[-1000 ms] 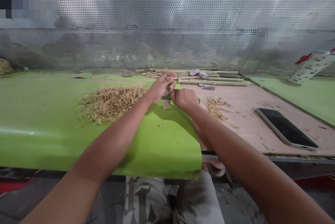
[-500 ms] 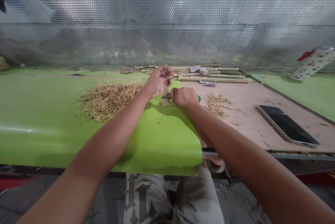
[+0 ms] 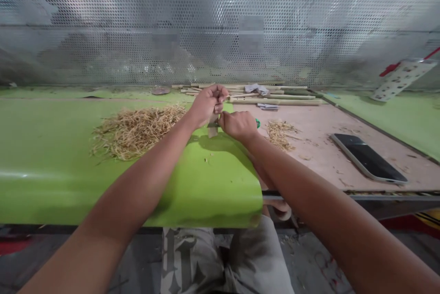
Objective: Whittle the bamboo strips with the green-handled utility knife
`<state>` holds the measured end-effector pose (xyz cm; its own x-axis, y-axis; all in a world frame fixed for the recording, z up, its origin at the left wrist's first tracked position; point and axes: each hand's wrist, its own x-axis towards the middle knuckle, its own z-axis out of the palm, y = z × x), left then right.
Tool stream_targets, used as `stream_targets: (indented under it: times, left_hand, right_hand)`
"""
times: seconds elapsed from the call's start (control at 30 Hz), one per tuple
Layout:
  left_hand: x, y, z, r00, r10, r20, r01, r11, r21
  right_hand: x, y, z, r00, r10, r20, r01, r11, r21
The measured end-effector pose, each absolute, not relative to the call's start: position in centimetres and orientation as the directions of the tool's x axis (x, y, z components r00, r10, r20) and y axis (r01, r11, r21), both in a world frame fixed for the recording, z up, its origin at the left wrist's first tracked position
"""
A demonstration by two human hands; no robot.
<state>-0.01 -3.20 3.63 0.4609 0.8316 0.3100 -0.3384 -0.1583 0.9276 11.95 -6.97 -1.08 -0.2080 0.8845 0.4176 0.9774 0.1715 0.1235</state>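
My right hand (image 3: 239,124) is closed around a small knife with a green handle end (image 3: 257,123); its dark blade points left, mostly hidden by my thumb. Just above and to the left, my left hand (image 3: 208,104) has its fingers curled in a pinch, and what they hold is too small to make out. Beneath the two hands lies a flat brown strip (image 3: 212,132), next to the blade. A large heap of thin, straw-coloured strands (image 3: 140,131) lies on the green sheet (image 3: 220,193) to the left. Right of the knife is a smaller heap of short strands (image 3: 280,134).
Several bamboo-like sticks (image 3: 275,100) lie along the back, with folded paper (image 3: 256,89) on them. A phone (image 3: 368,157) rests at the right. Farther right leans a spotted white cup (image 3: 402,79). A perforated metal panel (image 3: 206,19) stands behind.
A thin strand showed at my left fingertips before and is hard to see now. My right hand sits slightly closer to the left one. The view has shifted slightly.
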Motion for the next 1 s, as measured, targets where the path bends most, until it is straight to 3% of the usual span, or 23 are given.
stream_targets:
  times: [0.37, 0.57, 0.8, 1.0]
  left_hand:
    - [-0.30, -2.65, 3.37, 0.356, 0.906, 0.230, -0.378, -0.085, 0.922]
    - [-0.65, -2.70, 3.48, 0.372, 0.892, 0.256, -0.355, -0.119, 0.927]
    - [0.04, -2.37, 3.21, 0.405, 0.876, 0.262, -0.352, -0.115, 0.929]
    - [-0.21, -2.45, 3.18, 0.368, 0.899, 0.239, -0.352, -0.103, 0.930]
  right_hand:
    - [11.43, -6.62, -1.30, -0.149, 0.915, 0.374, 0.989, 0.139, 0.053]
    - [11.41, -7.08, -1.57, -0.266, 0.915, 0.303, 0.963, 0.235, 0.134]
    - [11.49, -6.80, -1.09, -0.172, 0.893, 0.416, 0.985, 0.142, 0.101]
    - [11.19, -6.83, -1.44, -0.158, 0.907, 0.390, 0.987, 0.145, 0.062]
